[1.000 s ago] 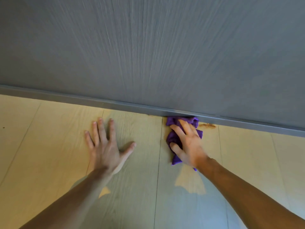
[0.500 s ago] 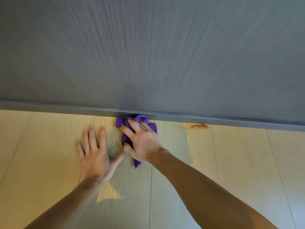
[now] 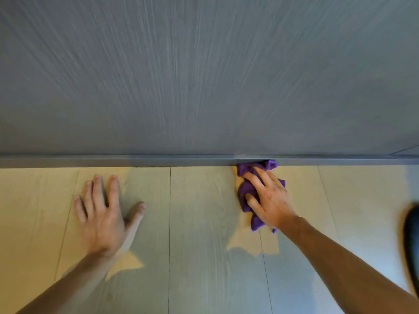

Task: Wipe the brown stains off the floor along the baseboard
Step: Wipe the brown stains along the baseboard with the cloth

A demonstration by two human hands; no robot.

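Two hands on the floor, one pressing a purple cloth to the baseboard

Two bare forearms reach forward over a pale wood-grain plank floor [image 3: 199, 223] that meets a grey baseboard [image 3: 113, 161] running straight across the view, with a grey streaked wall [image 3: 204, 75] above it.

At the left, the left hand [image 3: 106, 214] lies flat on the planks, palm down, fingers spread and pointing toward the baseboard, thumb angled out to the right. It holds nothing and stops short of the baseboard.

Between the hands, a dark plank seam runs from the baseboard toward the camera, and shadow from the arms lies on the boards.

Right of centre, the right hand [image 3: 267, 200] presses down on a crumpled purple cloth [image 3: 247, 191], fingers extended over it rather than curled around it. The cloth's far edge is bunched against the foot of the baseboard, and its near corner sticks out beneath the wrist. No brown stain shows on the visible floor along the baseboard; whether any lies under the cloth cannot be told.

At the far right edge, a dark blurred shape [image 3: 411, 245] enters the view; it is too smeared to identify.
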